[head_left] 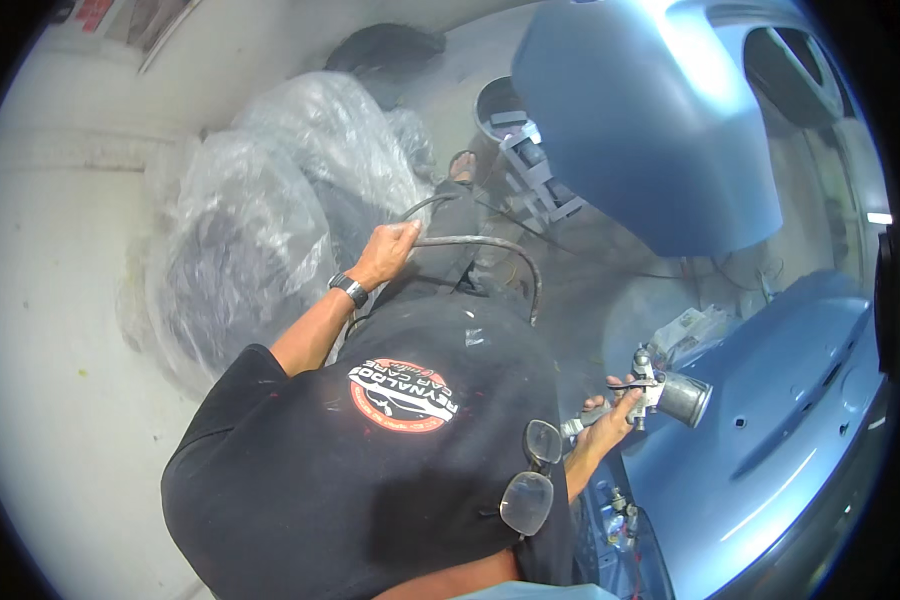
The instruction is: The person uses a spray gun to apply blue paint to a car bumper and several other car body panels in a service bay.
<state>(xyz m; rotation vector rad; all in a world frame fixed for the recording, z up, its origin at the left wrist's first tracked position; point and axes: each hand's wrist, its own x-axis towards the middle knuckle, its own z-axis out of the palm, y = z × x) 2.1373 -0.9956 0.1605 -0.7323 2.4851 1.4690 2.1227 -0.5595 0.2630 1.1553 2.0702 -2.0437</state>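
My left hand point(384, 252) is closed on a dark air hose point(482, 240), which loops down beside my legs. At my right side, my right hand point(610, 418) grips a metal spray gun point(646, 376) with a cup point(686, 397) attached, held beside a light blue car panel point(760, 410). The panel lies low at the right. A pair of glasses point(526, 500) hangs on the front of my black shirt.
Another blue panel point(640, 120) stands raised ahead right, above grey supports point(550, 190) and a bucket point(495, 95). Crumpled plastic sheeting point(250, 230) covers something at my left, near a pale wall point(60, 250). A thin hose point(610, 268) crosses the floor.
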